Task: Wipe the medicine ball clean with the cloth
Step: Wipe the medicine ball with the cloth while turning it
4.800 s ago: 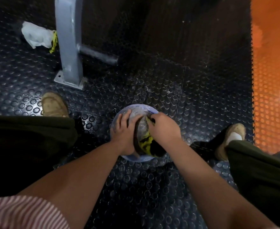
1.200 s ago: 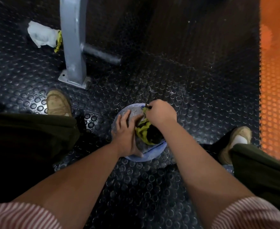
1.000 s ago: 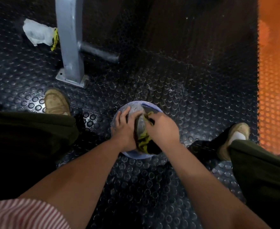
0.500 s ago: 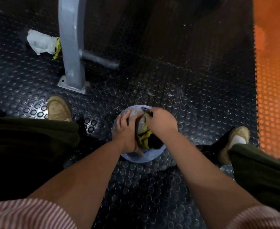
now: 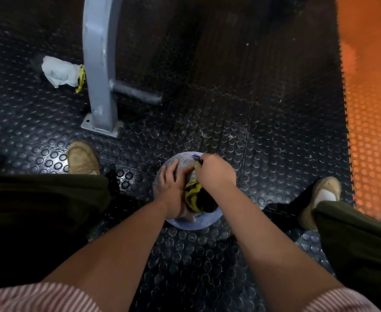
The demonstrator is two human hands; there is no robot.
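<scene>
A pale blue-grey medicine ball (image 5: 186,162) sits on the black studded floor between my feet. My left hand (image 5: 170,188) lies flat on the ball's left side, fingers spread and pointing away from me. My right hand (image 5: 215,173) grips a bunched yellow and black cloth (image 5: 194,194) and presses it on the ball's top right. Most of the ball is hidden under both hands and the cloth.
A grey metal post (image 5: 99,70) with a bolted foot and a side bar (image 5: 136,95) stands at the far left. A crumpled white rag (image 5: 59,72) lies beside it. My shoes (image 5: 82,158) (image 5: 320,199) flank the ball. Orange studded flooring (image 5: 374,131) runs along the right.
My right hand has rubbed the cloth back and forth over the top of the ball, now reaching the far side. My left hand has stayed on the ball's left side.
</scene>
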